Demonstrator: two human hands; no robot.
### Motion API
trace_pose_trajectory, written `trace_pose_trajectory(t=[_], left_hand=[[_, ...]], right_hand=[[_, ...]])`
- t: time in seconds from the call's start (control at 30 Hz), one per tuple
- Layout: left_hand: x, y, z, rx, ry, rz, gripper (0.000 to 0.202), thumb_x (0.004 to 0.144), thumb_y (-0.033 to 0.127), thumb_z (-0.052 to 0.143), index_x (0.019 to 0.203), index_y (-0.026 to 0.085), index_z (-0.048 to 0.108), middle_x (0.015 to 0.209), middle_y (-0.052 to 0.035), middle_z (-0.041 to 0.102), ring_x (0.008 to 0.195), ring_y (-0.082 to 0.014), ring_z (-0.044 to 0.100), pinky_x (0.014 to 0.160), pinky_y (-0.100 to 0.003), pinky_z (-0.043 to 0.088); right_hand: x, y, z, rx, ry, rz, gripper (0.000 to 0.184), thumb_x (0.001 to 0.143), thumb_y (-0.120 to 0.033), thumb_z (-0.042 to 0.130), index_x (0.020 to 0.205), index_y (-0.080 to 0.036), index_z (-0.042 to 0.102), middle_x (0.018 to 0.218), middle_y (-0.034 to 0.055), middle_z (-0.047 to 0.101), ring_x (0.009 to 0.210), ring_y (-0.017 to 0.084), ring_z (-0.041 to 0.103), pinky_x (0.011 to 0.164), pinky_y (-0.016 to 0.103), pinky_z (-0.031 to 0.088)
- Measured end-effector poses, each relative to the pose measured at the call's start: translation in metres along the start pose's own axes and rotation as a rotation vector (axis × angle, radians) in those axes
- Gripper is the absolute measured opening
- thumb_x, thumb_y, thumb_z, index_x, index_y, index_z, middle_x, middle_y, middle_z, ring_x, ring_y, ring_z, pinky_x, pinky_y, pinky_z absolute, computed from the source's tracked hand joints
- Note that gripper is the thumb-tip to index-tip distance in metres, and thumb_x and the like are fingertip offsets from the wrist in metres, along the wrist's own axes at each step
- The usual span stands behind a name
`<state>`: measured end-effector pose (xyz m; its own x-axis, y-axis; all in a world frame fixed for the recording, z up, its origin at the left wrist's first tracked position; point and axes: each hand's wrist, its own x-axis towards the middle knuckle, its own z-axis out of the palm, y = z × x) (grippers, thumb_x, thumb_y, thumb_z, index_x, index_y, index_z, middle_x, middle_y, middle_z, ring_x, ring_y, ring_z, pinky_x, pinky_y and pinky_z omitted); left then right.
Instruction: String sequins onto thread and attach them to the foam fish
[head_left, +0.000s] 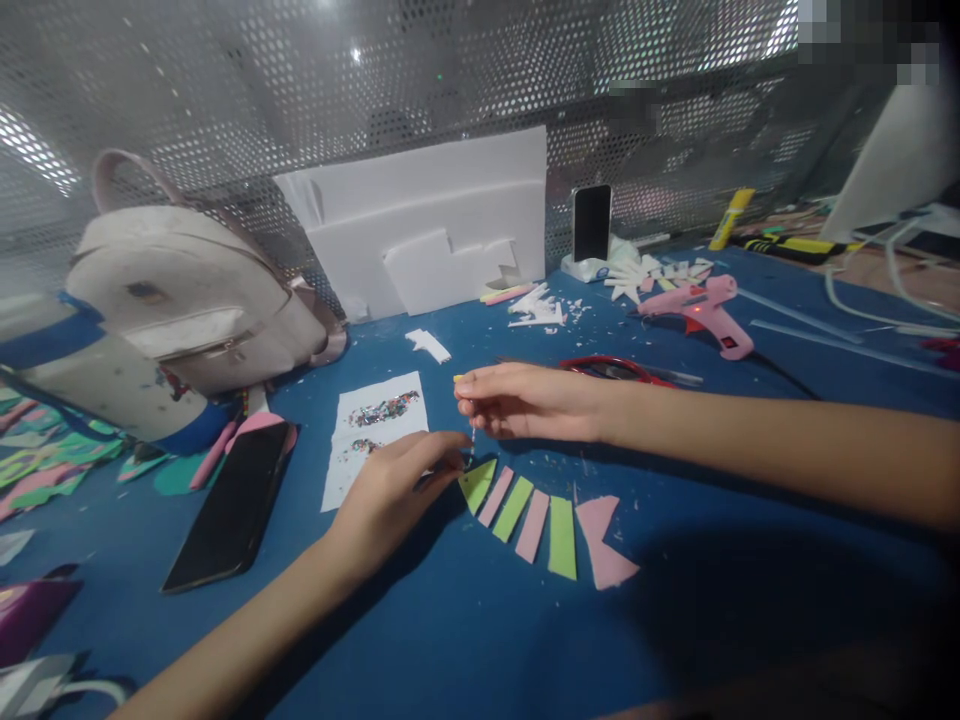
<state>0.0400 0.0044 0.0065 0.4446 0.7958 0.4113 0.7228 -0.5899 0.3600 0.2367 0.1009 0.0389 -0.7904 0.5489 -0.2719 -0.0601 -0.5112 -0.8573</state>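
A fan of green and pink foam strips lies on the blue table. My right hand is closed in a pinch on a thin small stick whose tip points down at the leftmost green strip. My left hand rests beside that strip, fingers curled with the fingertips pressed at its edge; I cannot make out anything in them. A white paper with glitter specks lies just behind my left hand.
Red-handled scissors and a pink glue gun lie behind my right hand. A dark phone lies at left near a white backpack. White foam boards and another phone lean on the mesh wall. Foam scraps cover the far left.
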Motion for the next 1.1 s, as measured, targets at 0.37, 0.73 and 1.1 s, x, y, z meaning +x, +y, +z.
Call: trace_pose_trajectory(t=[0.37, 0.73, 1.1], left_hand=[[-0.007, -0.011, 0.009, 0.048, -0.069, 0.047, 0.023, 0.094, 0.018, 0.051, 0.115, 0.02, 0.061, 0.084, -0.0057, 0.067, 0.073, -0.0169, 0.06, 0.069, -0.028, 0.046], [0.001, 0.001, -0.003, -0.209, -0.088, -0.093, 0.017, 0.086, 0.012, 0.063, 0.101, 0.02, 0.067, 0.086, -0.0025, 0.075, 0.073, -0.0134, 0.069, 0.071, -0.022, 0.053], [0.006, 0.002, -0.003, -0.328, -0.111, -0.179, 0.011, 0.085, 0.013, 0.064, 0.083, 0.02, 0.072, 0.091, -0.0039, 0.075, 0.086, -0.0163, 0.07, 0.078, -0.026, 0.053]], right_hand=[[-0.002, 0.001, 0.003, -0.034, 0.029, 0.004, 0.012, 0.088, -0.02, 0.065, 0.078, -0.014, 0.063, 0.078, -0.0004, 0.062, 0.062, 0.005, 0.057, 0.054, 0.013, 0.048], [-0.004, 0.002, -0.004, -0.008, 0.019, -0.005, 0.01, 0.086, -0.021, 0.068, 0.081, -0.014, 0.063, 0.08, 0.0001, 0.062, 0.064, 0.005, 0.059, 0.055, 0.014, 0.049], [-0.003, 0.004, -0.006, -0.007, 0.023, 0.001, 0.011, 0.085, -0.022, 0.069, 0.082, -0.014, 0.063, 0.08, 0.0001, 0.063, 0.064, 0.005, 0.059, 0.055, 0.014, 0.049]])
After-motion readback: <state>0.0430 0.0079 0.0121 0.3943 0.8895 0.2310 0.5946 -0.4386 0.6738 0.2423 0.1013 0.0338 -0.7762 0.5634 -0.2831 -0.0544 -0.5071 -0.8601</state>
